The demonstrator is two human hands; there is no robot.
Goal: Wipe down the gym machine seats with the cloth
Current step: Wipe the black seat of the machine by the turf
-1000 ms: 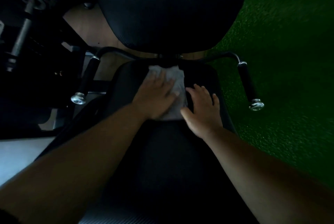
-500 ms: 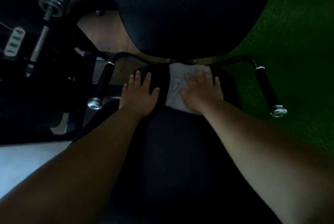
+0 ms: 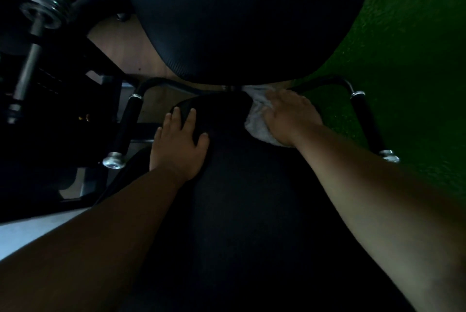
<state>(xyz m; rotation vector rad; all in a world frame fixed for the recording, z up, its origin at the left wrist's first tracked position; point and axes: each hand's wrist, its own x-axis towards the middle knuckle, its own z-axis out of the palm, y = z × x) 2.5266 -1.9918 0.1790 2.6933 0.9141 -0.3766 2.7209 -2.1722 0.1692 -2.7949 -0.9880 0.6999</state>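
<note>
Backrest (image 3: 247, 16) fills the top, dark seat (image 3: 239, 185) runs below it, green turf (image 3: 403, 47) to the right, and a black handle sits on each side – left (image 3: 127, 125), right (image 3: 367, 122). Left hand (image 3: 179, 145) lies flat on the seat's far-left part, fingers spread, holding nothing. Right hand (image 3: 290, 117) presses flat on the white cloth (image 3: 257, 122) – bunched at the seat's far-right corner, just under the backrest.

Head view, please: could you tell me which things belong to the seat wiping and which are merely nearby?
In the job: cloth, seat, right hand pressing the cloth, left hand flat on the seat.
Merely nearby: backrest pad, left handle, right handle, weight plates, green floor.
</note>
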